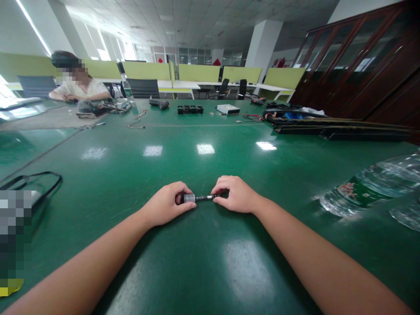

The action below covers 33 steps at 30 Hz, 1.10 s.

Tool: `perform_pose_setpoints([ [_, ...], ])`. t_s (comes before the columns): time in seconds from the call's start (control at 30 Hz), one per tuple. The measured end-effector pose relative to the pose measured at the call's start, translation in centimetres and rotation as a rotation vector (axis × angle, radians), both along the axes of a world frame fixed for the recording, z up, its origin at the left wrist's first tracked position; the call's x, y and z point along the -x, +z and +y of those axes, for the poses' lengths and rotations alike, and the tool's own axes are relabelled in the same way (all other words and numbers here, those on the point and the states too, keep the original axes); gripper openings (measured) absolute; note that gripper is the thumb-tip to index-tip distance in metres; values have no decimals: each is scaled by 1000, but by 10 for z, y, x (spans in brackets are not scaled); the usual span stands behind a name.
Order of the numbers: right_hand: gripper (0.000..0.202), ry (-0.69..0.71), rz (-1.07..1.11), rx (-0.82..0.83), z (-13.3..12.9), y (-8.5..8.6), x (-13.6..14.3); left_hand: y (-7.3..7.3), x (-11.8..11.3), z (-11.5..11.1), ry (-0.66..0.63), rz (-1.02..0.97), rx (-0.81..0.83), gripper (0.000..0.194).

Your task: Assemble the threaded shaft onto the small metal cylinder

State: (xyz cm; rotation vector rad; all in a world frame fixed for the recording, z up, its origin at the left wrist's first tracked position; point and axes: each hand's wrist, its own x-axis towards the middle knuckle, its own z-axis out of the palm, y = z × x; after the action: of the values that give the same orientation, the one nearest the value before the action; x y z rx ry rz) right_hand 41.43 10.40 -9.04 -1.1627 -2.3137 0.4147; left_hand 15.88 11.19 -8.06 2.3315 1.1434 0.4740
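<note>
A small silver cylinder with a thin dark rod (204,198) coming out of its right side lies level, low over the green table (203,245); whether it touches the surface I cannot tell. Its thick silver end is pinched between the thumb and fingers of my left hand (169,202). At the other end, the thumb and fingertips of my right hand (236,194) close on a black, ridged tip. That tip is partly hidden by the fingers. Between my two hands the middle of the rod shows.
Large clear water bottles (364,192) lie at the right. A black strap (46,175) loops at the left edge. Across the far side are a black slotted part (190,109), a white box (228,109) and a pile of dark parts (295,116). A person (80,83) sits far left.
</note>
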Motion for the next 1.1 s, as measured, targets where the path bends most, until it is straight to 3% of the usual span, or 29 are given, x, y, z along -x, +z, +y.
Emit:
perform_pose_setpoints([
  [0.17,8,-54,24,9,1,2,-6,0,0,-1,-8,5,-6,30],
  [0.7,12,51,60,24,-2,-2,8,-1,1,0,-13,10,-2,30],
  [0.9,38,36,230,165,-7,-6,24,-2,0,1,-26,-9,-4,28],
  [1.1,35,31,225,172,-8,-7,26,-3,0,2,-38,2,-11,28],
])
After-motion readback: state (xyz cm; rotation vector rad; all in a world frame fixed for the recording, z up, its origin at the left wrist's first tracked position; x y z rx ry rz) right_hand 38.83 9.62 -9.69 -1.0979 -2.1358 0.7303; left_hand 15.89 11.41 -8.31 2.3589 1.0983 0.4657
